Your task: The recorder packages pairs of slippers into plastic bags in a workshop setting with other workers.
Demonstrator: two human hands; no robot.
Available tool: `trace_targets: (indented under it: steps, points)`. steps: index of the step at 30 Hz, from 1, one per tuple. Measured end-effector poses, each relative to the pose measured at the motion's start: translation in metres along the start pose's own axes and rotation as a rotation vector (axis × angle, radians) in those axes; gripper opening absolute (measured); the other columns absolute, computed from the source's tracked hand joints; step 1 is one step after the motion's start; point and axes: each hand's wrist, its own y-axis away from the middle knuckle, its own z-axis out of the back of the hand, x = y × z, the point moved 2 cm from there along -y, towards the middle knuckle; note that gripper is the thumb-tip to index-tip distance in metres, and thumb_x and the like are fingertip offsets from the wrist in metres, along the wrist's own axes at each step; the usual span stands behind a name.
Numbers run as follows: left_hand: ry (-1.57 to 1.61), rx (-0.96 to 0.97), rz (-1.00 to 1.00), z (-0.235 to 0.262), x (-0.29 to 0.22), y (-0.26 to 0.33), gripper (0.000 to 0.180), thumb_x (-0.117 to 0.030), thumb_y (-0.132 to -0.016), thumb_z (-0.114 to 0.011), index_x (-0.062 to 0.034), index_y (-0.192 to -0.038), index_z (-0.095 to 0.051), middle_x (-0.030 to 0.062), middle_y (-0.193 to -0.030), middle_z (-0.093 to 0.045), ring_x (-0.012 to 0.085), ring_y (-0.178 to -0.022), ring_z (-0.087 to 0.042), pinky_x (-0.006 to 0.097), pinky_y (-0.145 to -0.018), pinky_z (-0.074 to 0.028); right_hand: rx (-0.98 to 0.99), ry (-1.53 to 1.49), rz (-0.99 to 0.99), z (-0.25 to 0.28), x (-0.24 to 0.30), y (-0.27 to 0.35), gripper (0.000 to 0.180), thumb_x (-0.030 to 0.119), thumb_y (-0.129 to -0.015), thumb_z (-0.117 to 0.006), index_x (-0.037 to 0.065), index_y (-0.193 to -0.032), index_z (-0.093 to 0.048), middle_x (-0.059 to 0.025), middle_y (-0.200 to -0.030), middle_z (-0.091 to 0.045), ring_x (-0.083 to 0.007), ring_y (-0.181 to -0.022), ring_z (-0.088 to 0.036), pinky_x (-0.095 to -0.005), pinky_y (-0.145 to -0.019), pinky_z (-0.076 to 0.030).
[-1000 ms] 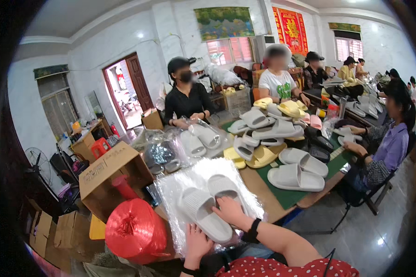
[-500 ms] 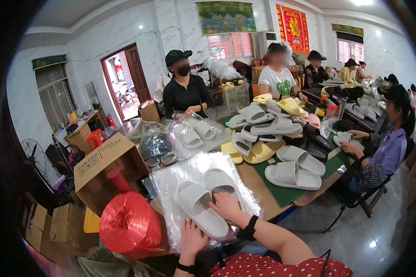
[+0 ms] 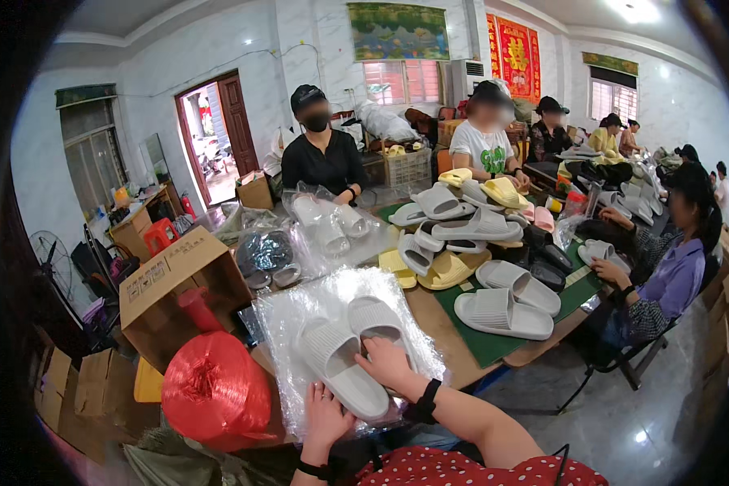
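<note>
Two light grey slippers (image 3: 332, 348) lie side by side on a stack of clear plastic bags (image 3: 279, 324), toes pointing away from me. My right hand (image 3: 387, 364) reaches over the pair from the right. Its thumb and fingers are curled at the inner edge of the right slipper, with the fingertips partly hidden there. My left hand (image 3: 328, 415) rests flat on the bags, its fingers stretched out beside the heel of the left slipper.
A red twine roll (image 3: 219, 389) and an open cardboard box (image 3: 186, 283) stand left. Beyond are bagged slippers (image 3: 332, 223). A slipper pile (image 3: 454, 231) and a loose grey pair (image 3: 510, 300) lie right. A co-worker in purple (image 3: 676, 263) sits right, others behind.
My hands and the slippers keep nearly the same positions, while the whole view shifts slightly. The purple-clad co-worker's slipper is lower and one of that person's hands reaches forward.
</note>
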Motion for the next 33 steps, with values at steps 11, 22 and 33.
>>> trace_targets:
  steps: [11, 22, 33]
  points:
    - [-0.005, -0.031, 0.001, 0.000, 0.001, -0.004, 0.063, -0.042, -0.080, -0.064, -0.0035, -0.131, -0.061, 0.0230, -0.137, -0.056, 0.0426, -0.136, -0.040, 0.053, -0.120, -0.019, 0.005, 0.011, 0.000, -0.006, -0.005, -0.005, 0.045, 0.040, -0.092, -0.061, 0.000, -0.112, -0.062, -0.0179, -0.102, -0.064, -0.0362, -0.099, -0.062, -0.0467, -0.083, -0.052]
    - [0.010, 0.034, 0.026, 0.009, -0.003, -0.003, 0.058, -0.039, -0.085, -0.060, -0.0064, -0.134, -0.059, 0.0196, -0.143, -0.052, 0.0417, -0.138, -0.039, 0.054, -0.120, -0.019, 0.155, -0.017, 0.019, 0.003, -0.005, -0.020, 0.042, 0.041, -0.091, -0.061, -0.001, -0.093, -0.064, -0.0214, -0.092, -0.067, -0.0386, -0.088, -0.066, -0.0495, -0.078, -0.052]
    - [0.016, 0.125, 0.029, 0.021, -0.013, -0.006, 0.085, -0.066, -0.082, -0.059, -0.0109, -0.145, -0.048, 0.0239, -0.155, -0.034, 0.0426, -0.145, -0.029, 0.054, -0.119, -0.018, -0.136, -0.278, -0.027, 0.028, -0.024, -0.020, 0.031, 0.028, -0.091, -0.061, -0.001, -0.081, -0.062, -0.0230, -0.082, -0.065, -0.0429, -0.077, -0.063, -0.0506, -0.069, -0.050]
